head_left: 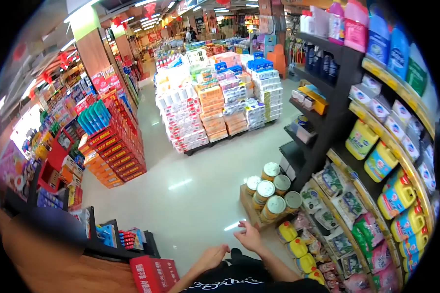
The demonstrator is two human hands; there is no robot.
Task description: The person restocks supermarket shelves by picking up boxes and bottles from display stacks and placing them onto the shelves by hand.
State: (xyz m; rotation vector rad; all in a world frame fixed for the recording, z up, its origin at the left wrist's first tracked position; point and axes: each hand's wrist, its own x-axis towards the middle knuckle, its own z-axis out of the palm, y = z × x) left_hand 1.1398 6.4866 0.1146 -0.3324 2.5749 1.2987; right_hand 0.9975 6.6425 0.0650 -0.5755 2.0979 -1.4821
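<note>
Tins [266,189], 6 vis | R hand [250,238] nr, fingers part-spread | L hand [214,257] fingers unclear

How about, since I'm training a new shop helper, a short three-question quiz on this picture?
1. True or false: the right hand is nearer the tins than the left hand is.

2. The jugs at the right are mainly: A) black; B) yellow; C) purple.

3. Complete: the red boxes stand to the ___ of the wrapped packs, as the camera sees it.

Key: 1 true; 2 B; 3 left.
</note>
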